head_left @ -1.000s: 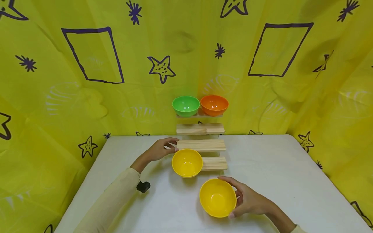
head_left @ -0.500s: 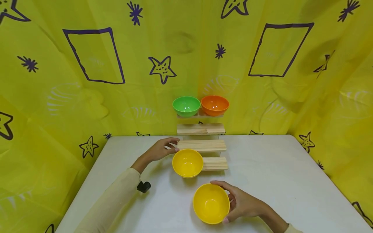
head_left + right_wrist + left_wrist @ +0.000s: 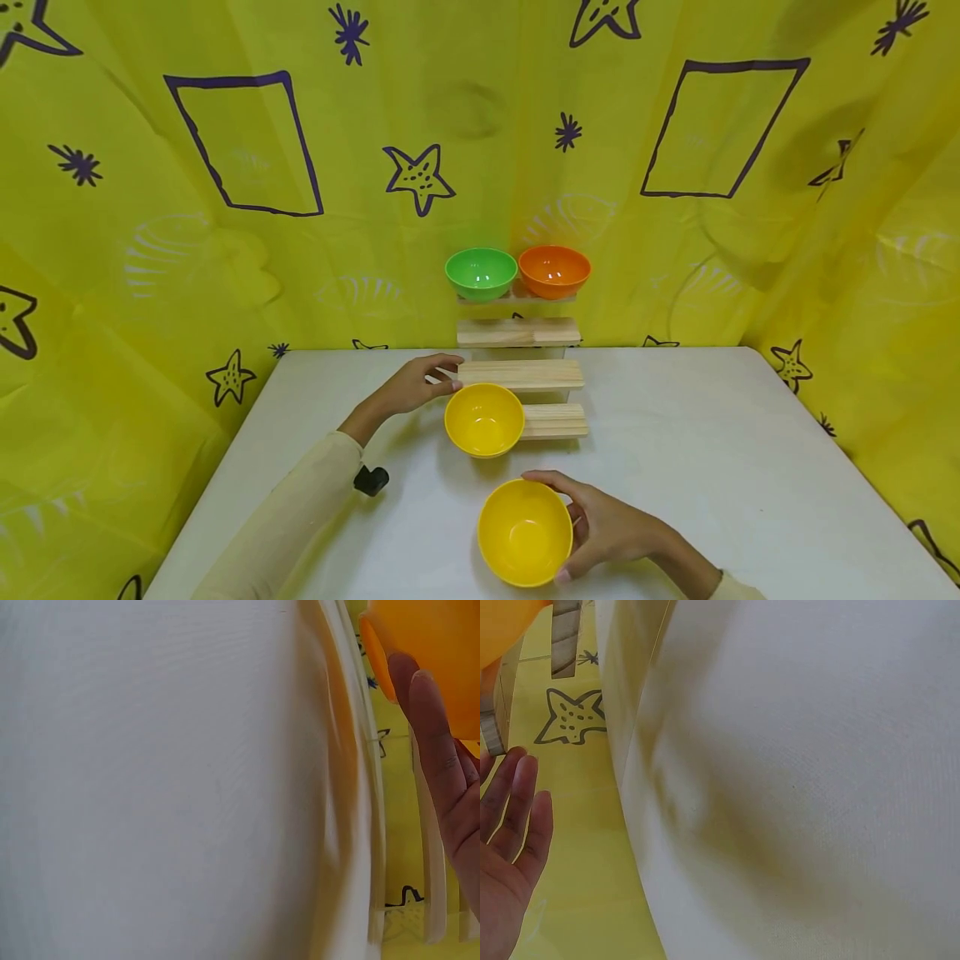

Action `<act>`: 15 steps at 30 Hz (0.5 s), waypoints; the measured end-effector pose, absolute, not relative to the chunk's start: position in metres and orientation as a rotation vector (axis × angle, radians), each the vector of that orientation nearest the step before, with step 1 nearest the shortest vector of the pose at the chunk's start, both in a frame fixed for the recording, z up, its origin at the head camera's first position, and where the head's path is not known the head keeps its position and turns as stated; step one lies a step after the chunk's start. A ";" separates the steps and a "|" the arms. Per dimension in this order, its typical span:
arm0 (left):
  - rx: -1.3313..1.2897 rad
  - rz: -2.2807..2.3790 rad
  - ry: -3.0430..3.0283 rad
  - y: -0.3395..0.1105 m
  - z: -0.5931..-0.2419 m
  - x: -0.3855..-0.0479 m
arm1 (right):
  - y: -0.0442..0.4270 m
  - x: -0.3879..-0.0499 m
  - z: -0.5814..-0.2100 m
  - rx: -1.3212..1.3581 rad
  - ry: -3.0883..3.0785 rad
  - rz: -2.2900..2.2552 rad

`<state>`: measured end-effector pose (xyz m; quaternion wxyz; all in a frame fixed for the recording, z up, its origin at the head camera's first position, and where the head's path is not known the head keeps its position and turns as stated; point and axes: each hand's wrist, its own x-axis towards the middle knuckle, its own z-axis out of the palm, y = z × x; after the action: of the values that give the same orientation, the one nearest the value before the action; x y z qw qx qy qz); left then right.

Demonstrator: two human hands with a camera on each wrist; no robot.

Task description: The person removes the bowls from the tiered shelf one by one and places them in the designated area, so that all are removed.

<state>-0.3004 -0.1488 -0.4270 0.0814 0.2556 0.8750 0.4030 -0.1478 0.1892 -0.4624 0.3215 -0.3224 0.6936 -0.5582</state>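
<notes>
In the head view my right hand (image 3: 611,525) holds a yellow bowl (image 3: 525,533) by its right side, thumb near and fingers on the far rim. The bowl is above the white table, its inside facing up toward the camera. My left hand (image 3: 412,386) grips the left end of a step on the wooden stepped stand (image 3: 521,375); in the left wrist view its fingertips meet the wood. A second yellow bowl (image 3: 484,421) sits on the stand's lowest step, at the left. On the top step stand a green bowl (image 3: 482,275) and, beside it, an orange bowl (image 3: 555,272).
The white table (image 3: 675,433) reaches back to a yellow curtain (image 3: 480,108) with purple drawings, which also hangs at both sides. A small black object (image 3: 371,481) shows beside the left sleeve (image 3: 300,508).
My right hand has carried its yellow bowl to the left and a little nearer to me. The left hand keeps its place on the stand, and the other bowls stay where they were.
</notes>
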 end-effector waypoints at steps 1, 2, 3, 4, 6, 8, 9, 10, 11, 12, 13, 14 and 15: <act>0.763 1.205 2.615 -0.149 -0.427 -0.300 | 0.188 -0.148 -0.462 -0.857 1.826 -1.461; 0.761 1.206 2.615 -0.149 -0.427 -0.300 | 0.186 -0.148 -0.461 -0.864 1.828 -1.457; 0.761 1.207 2.614 -0.149 -0.427 -0.300 | 0.184 -0.148 -0.461 -0.868 1.826 -1.455; 0.761 1.207 2.615 -0.149 -0.427 -0.300 | 0.182 -0.148 -0.461 -0.872 1.831 -1.451; 0.762 1.208 2.613 -0.149 -0.427 -0.300 | 0.179 -0.148 -0.460 -0.880 1.833 -1.445; 0.760 1.208 2.614 -0.149 -0.426 -0.300 | 0.175 -0.147 -0.459 -0.881 1.837 -1.439; 0.759 1.208 2.614 -0.149 -0.426 -0.300 | 0.173 -0.147 -0.459 -0.883 1.840 -1.437; 0.757 1.209 2.614 -0.148 -0.426 -0.300 | 0.171 -0.147 -0.459 -0.883 1.840 -1.437; 0.755 1.209 2.614 -0.148 -0.426 -0.299 | 0.169 -0.147 -0.459 -0.883 1.841 -1.438; 0.753 1.209 2.615 -0.148 -0.425 -0.299 | 0.167 -0.147 -0.460 -0.880 1.847 -1.436; 0.752 1.209 2.615 -0.148 -0.425 -0.299 | 0.165 -0.147 -0.460 -0.881 1.847 -1.438; 0.753 1.209 2.615 -0.148 -0.425 -0.299 | 0.163 -0.147 -0.460 -0.882 1.845 -1.440; 0.753 1.210 2.614 -0.148 -0.425 -0.298 | 0.161 -0.147 -0.460 -0.883 1.850 -1.439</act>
<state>-0.2984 -0.1482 -0.4248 0.0818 0.2521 0.8750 0.4050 -0.1474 0.1608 -0.4605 0.3133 -0.3349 0.7015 -0.5455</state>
